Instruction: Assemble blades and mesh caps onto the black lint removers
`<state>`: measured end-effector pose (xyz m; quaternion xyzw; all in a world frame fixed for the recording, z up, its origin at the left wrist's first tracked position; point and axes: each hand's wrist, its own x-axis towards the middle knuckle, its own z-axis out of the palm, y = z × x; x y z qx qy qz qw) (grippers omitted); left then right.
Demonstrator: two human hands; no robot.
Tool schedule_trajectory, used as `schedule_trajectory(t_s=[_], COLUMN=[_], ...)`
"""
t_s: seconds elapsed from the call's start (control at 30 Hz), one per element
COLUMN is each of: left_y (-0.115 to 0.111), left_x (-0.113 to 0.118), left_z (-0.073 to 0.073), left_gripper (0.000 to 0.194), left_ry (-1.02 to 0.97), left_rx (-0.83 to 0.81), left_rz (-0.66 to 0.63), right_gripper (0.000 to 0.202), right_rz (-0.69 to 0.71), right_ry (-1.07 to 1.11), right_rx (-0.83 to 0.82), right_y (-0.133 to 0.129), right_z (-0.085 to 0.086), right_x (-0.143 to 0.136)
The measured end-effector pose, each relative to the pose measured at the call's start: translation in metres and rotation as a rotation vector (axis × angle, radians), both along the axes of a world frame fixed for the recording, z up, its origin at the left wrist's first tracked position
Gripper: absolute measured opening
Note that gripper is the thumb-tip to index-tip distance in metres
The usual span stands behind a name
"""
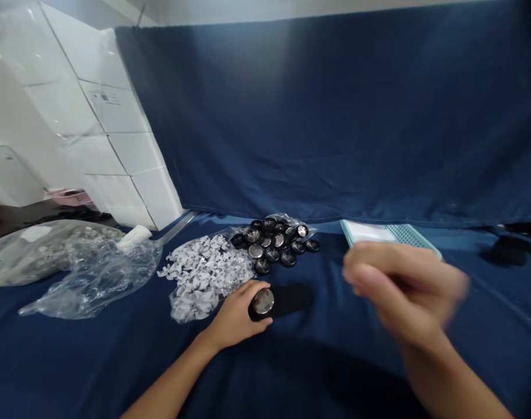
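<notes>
My left hand [239, 314] is wrapped round a round black cap with a shiny metal disc [263, 301] on top, held at the table surface. Its thumb and fingers grip the cap's sides. To the right my right hand [405, 285] is raised in a closed fist, somewhat blurred, with nothing seen sticking out of it. Just behind the left hand lies a heap of small white plastic pieces [204, 267] on clear plastic. Beyond the cap sits a cluster of similar round black caps [271, 254], several with shiny silvery insides. A dark flat strip [293, 298] lies beside the held cap.
A light-blue perforated tray [416, 237] with something white in it stands behind my right fist. Clear plastic bags [108, 273] lie at the left. White boxes [117, 110] are stacked at the back left. A dark blue cloth [335, 116] hangs behind the table.
</notes>
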<state>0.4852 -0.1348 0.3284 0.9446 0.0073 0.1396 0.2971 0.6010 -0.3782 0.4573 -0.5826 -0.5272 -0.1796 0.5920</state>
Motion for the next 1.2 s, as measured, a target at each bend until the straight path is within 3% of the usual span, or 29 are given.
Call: schedule_trajectory(t_s=[0.13,0.23,0.3,0.37,0.43,0.5,0.7,0.9,1.2], left_y=[-0.014,-0.033,-0.047,-0.061,-0.074,-0.085,-0.114,-0.129,-0.137], left_x=[-0.004,-0.006,-0.007,-0.006,-0.005,-0.002,0.018,0.040,0.040], left_z=[0.006,0.010,0.016,0.022,0.027,0.029,0.011,-0.014,-0.033], left_gripper=[0.057,0.058,0.056,0.047,0.043,0.042,0.050,0.045,0.043], left_ry=[-0.074,-0.131,-0.150,-0.152,-0.149,-0.150,-0.179,-0.255,-0.331], left_rx=[0.066,0.085,0.128,0.213,0.304,0.373,0.489,0.541,0.380], left_rz=[-0.040,-0.062,-0.111,-0.183,-0.238,-0.249,-0.143,-0.033,-0.013], right_gripper=[0.019,0.040,0.052,0.062,0.068,0.071,0.069,0.066,0.080], right_rz=[0.058,0.147,0.316,0.605,0.871,0.971,0.816,0.707,0.591], right_ry=[0.241,0.692,1.064,1.353,1.518,1.599,1.679,1.613,1.527], right_rx=[-0.430,-0.628,-0.710,-0.795,-0.863,-0.860,-0.698,-0.498,-0.543], right_y=[0.023,0.018,0.006,-0.009,-0.022,-0.035,-0.063,-0.066,-0.065], right_z=[-0.048,-0.093,-0.113,-0.124,-0.129,-0.132,-0.147,-0.161,-0.173], right_x=[0.025,0.037,0.038,0.035,0.031,0.028,0.027,0.030,0.023])
